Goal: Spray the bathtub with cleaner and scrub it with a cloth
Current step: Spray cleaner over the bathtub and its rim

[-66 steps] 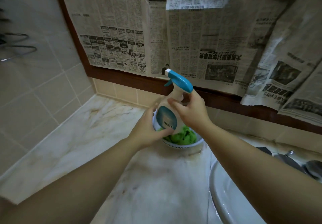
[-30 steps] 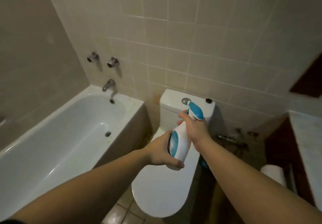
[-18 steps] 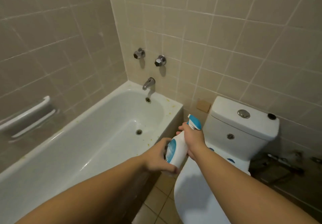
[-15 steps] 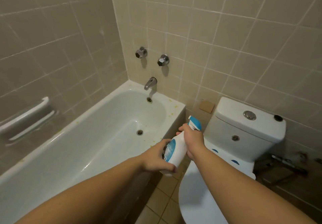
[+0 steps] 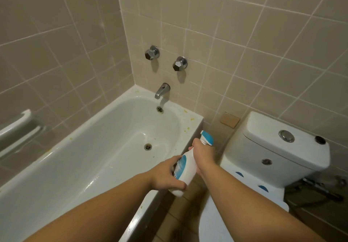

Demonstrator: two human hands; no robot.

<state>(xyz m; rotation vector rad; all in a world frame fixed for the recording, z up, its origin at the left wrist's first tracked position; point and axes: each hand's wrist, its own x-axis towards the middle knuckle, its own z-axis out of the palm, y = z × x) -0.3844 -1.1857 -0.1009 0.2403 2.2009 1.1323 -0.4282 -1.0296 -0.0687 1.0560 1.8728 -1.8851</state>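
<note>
Beside the tiled wall (image 5: 75, 34), both hands (image 5: 202, 155) grip a spray bottle (image 5: 185, 168) over the white bathtub (image 5: 190, 126).

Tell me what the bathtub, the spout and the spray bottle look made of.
Bathtub: glossy white enamel or acrylic, cannot tell which; it shows bright highlights. Spout: polished chromed metal, mirror-like. Spray bottle: opaque white plastic, smooth, with a blue plastic trigger head.

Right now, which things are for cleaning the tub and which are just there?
For the job:
spray bottle, gripped by left hand and right hand
bathtub

Just there:
toilet
tap handles
spout
grab rail
</note>
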